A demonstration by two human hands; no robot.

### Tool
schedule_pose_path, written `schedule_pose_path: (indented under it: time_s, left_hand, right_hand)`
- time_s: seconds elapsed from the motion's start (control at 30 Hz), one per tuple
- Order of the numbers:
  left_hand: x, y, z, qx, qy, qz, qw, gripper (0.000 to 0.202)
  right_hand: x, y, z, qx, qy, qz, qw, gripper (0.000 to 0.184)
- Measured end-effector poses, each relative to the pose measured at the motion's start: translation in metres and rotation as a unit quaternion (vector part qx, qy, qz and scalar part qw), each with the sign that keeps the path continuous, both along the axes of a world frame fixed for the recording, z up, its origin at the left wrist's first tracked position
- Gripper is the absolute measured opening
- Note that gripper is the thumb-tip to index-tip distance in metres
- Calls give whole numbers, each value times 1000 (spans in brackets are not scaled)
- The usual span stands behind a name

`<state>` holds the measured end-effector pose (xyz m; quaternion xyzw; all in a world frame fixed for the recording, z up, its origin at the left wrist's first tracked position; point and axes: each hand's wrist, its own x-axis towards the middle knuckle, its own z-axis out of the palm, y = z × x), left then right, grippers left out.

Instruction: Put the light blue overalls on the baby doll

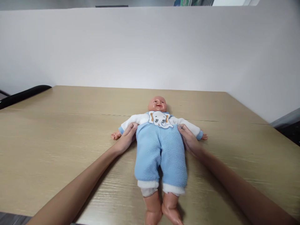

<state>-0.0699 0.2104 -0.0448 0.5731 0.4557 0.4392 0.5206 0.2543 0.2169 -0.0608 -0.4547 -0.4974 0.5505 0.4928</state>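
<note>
A baby doll (158,104) lies on its back, its head pointing away from me and its bare feet towards me. It wears a fleece romper (150,147) with light blue legs, white sleeves and an elephant patch (161,120) on the chest. At the waist, my left hand (127,136) grips the romper's left edge between thumb and fingers. My right hand (188,137) pinches the same garment on the opposite side. The fingertips of both hands are partly hidden under the doll's sides. The doll's arms are spread outwards beyond my hands.
The doll rests on a light wooden table (70,131) with a thin seam across it. A white partition (140,47) rises along the back and right. A black curved object (28,93) stands at the left edge, and something dark (289,129) is at the right.
</note>
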Motion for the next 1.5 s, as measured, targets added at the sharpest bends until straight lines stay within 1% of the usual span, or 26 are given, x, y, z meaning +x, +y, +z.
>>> schedule_pose_path:
  time_s: [0.07, 0.13, 0.23, 0.33, 0.43, 0.5, 0.6, 0.67, 0.73, 0.77, 0.8, 0.83, 0.87, 0.97, 1.03, 1.1, 1.13, 1.17, 1.2, 1.23, 1.27, 1.33, 1.4, 1.43, 1.47, 1.5]
  left_hand:
    - [0, 1, 1, 23, 50, 33, 998, 35]
    - [1, 2, 2, 57, 90, 52, 993, 35]
    - [2, 4, 2, 104, 129, 45, 985, 31]
    - [3, 5, -1, 136, 155, 41, 978, 25]
    - [5, 4, -3, 178, 188, 59, 964, 19]
    - [8, 3, -4, 200, 216, 74, 953, 16]
    - [12, 2, -3, 234, 287, 103, 923, 16]
    - [13, 2, -1, 264, 351, 120, 890, 21]
    - [12, 3, 2, 294, 409, 128, 855, 25]
    - [12, 4, 4, 305, 430, 130, 840, 26]
    - [11, 5, 6, 313, 441, 133, 830, 25]
    - [11, 7, 9, 316, 440, 138, 829, 24]
    - [11, 8, 12, 316, 425, 144, 836, 22]
    - [20, 15, 30, 310, 336, 159, 875, 19]
    - [36, 20, 46, 321, 281, 147, 892, 18]
    - [59, 25, 63, 337, 256, 104, 900, 16]
    - [73, 27, 70, 345, 256, 68, 901, 17]
    - [87, 29, 76, 357, 269, 24, 894, 16]
    - [102, 32, 79, 373, 296, -21, 879, 16]
    - [116, 36, 80, 393, 323, -54, 859, 16]
    - [128, 40, 79, 411, 346, -92, 839, 20]
    - [149, 50, 72, 425, 381, -144, 808, 40]
    - [164, 61, 62, 408, 416, -167, 796, 69]
    - [169, 65, 58, 396, 432, -171, 792, 81]
    - [173, 68, 55, 386, 446, -171, 789, 89]
    - [176, 70, 52, 381, 457, -167, 786, 91]
  right_hand:
    - [2, 1, 0, 1, -10, 0, 1000, 45]
    - [3, 2, 0, 3, -22, -1, 1000, 46]
    - [6, 2, -2, 13, -39, -4, 999, 45]
    - [11, 0, -2, 32, -56, -5, 998, 39]
    - [17, -5, -1, 83, -107, -8, 991, 36]
    - [20, -10, 1, 128, -166, -18, 978, 38]
    - [24, -18, 7, 173, -249, -46, 952, 37]
    - [28, -21, 15, 207, -317, -76, 922, 32]
    - [35, -22, 22, 260, -398, -105, 873, 24]
    - [40, -20, 25, 289, -435, -116, 845, 20]
    - [45, -18, 27, 314, -466, -122, 818, 19]
    - [52, -15, 27, 330, -490, -120, 797, 21]
    - [59, -11, 26, 336, -509, -115, 784, 26]
    - [78, 3, 17, 307, -558, -106, 764, 53]
    - [88, 10, 10, 268, -576, -112, 764, 67]
    - [94, 15, 6, 240, -577, -113, 773, 69]
    - [95, 15, 5, 234, -572, -113, 778, 67]
    - [97, 16, 6, 233, -565, -113, 783, 65]
    - [97, 15, 7, 236, -557, -115, 788, 62]
    - [98, 14, 9, 241, -551, -118, 790, 60]
    - [98, 13, 11, 247, -545, -122, 792, 58]
    - [97, 11, 15, 255, -534, -136, 795, 56]
    - [94, 7, 19, 259, -518, -156, 800, 56]
    - [91, 5, 21, 256, -502, -168, 809, 57]
    - [88, 3, 23, 248, -480, -180, 822, 58]
    - [85, 1, 25, 233, -449, -187, 842, 60]
